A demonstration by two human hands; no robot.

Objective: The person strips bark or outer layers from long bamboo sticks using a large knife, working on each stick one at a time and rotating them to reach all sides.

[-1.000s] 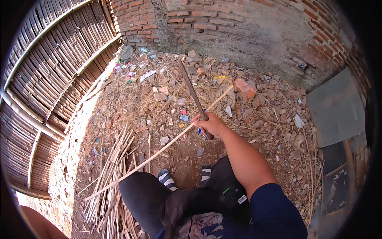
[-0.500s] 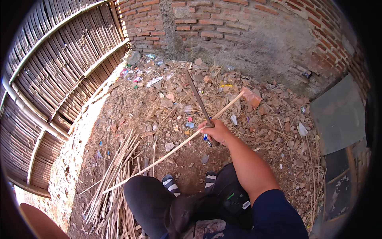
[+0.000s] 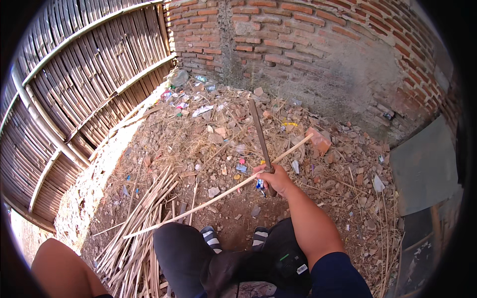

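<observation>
Right hand (image 3: pixel 275 179) fingers wrapped shut around long blade (image 3: pixel 260 139) handle, blade raised over rubble. Thin bamboo stick (image 3: pixel 218 196) crosses under fist; contact unclear. Stick looks light, stiff, splintery; best held mid-length. Left hand out of view.

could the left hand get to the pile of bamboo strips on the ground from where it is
Probably yes, though the left hand itself is out of view. The left arm sits low beside the strips, with nothing between them. The right hand grips a blade.
</observation>
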